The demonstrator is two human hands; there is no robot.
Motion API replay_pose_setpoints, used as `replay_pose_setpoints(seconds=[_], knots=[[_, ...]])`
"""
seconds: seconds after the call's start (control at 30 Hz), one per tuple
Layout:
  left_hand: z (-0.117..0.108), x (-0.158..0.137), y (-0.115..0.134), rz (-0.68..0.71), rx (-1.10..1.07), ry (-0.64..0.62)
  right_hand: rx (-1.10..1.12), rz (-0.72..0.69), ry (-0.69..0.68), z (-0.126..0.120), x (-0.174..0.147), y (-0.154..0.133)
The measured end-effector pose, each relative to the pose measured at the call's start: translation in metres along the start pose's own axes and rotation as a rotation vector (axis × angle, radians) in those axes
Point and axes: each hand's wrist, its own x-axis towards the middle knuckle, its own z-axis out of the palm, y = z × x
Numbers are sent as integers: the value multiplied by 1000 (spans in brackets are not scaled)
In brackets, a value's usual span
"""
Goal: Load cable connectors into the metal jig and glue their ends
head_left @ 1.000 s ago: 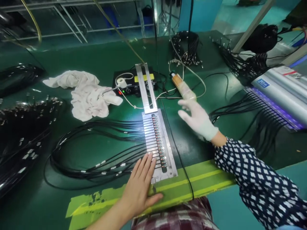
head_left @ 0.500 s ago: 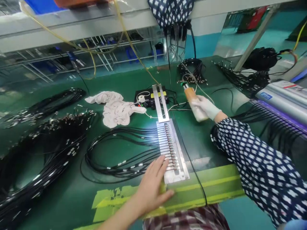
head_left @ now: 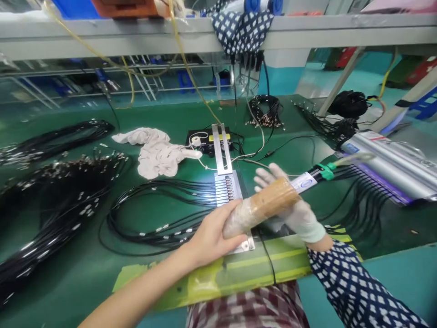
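Note:
My bare left hand (head_left: 216,232) is closed round the clear-wrapped lower end of a tool with a thick, brown-taped handle (head_left: 273,202). The tool slants up to the right, with a white label, a green band and a blurred pale tip. Just behind the handle is my right hand (head_left: 297,212) in a white glove, its fingers spread; its thumb is hidden. Below the tool lies a metal fixture (head_left: 223,189) holding a row of small connector ends, its near part mostly covered. Black cables (head_left: 126,228) loop out from its left side.
A crumpled white cloth (head_left: 157,155) lies beside a black control box (head_left: 205,141). Large black cable bundles (head_left: 68,209) cover the left of the table. At right is a silver device (head_left: 392,159) with a row of cables. A shelf (head_left: 317,34) crosses above.
The tool has come from the right back of the table to above the fixture, its tip now pointing right. My left hand has closed on its end; my right hand's fingers have spread.

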Motion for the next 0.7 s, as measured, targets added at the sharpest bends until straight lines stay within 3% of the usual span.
replay_pose_setpoints(seconds=[0.13, 0.33, 0.4, 0.47, 0.53, 0.6, 0.7], knots=[[-10, -11, 5, -116, -199, -163, -43, 29, 51, -14, 1, 1], [-18, 21, 6, -328, -704, -428, -253, -28, 250, -40, 3, 11], [-22, 33, -1, -373, -771, -527, -292, -34, 434, -65, 5, -2], [-27, 47, -11, -437, -795, -565, -237, -82, 718, -97, 5, -20], [-29, 68, -23, -517, -772, -438, -200, -157, 957, -124, 3, -34], [-27, 101, -32, -570, -751, -215, -221, -166, 1111, -138, 0, -37], [-9, 174, -40, -554, -803, 28, -226, -119, 1133, -134, 2, -21]])
